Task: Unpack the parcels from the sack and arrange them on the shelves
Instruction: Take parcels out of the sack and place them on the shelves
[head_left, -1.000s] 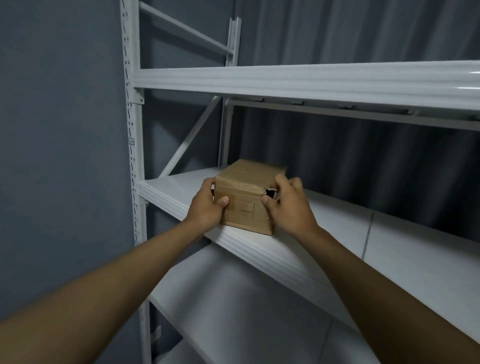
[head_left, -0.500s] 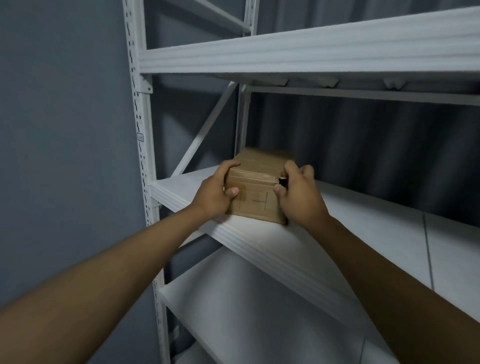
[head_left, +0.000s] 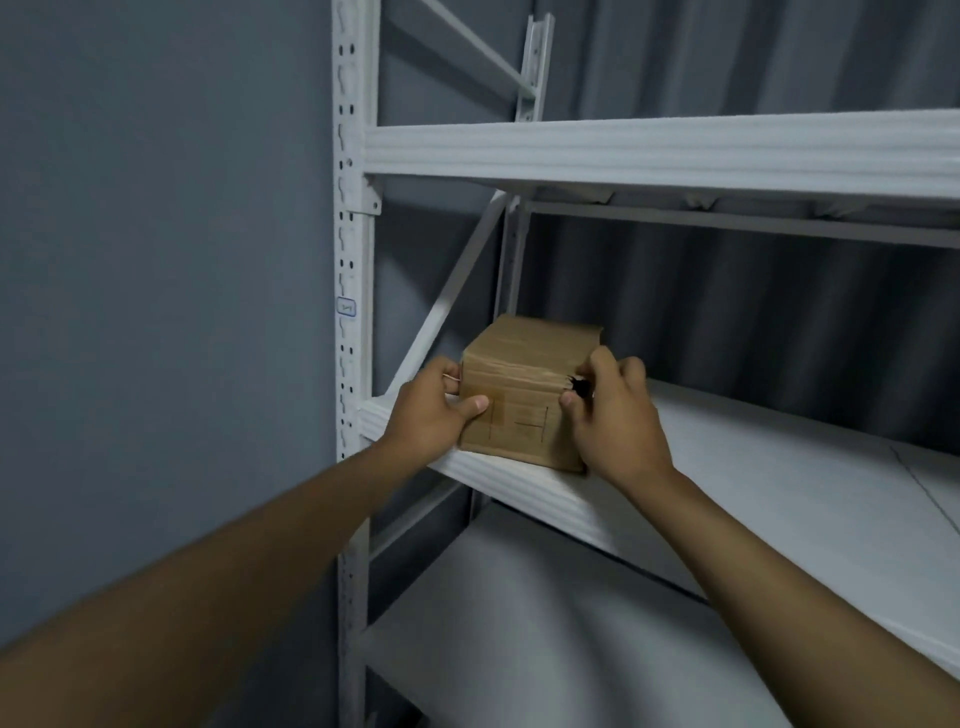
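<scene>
At the left front corner of the white metal shelf (head_left: 727, 499), beside the grey wall (head_left: 156, 260), a brown cardboard parcel (head_left: 524, 395) is gripped by the left hand (head_left: 431, 410) and right hand (head_left: 613, 415).

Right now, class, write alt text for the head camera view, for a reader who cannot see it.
Two bare hands hold a small brown cardboard box on the front edge of a white metal shelf, the left hand gripping its left side and the right hand its right. Another shelf runs above, against a grey wall.
</scene>
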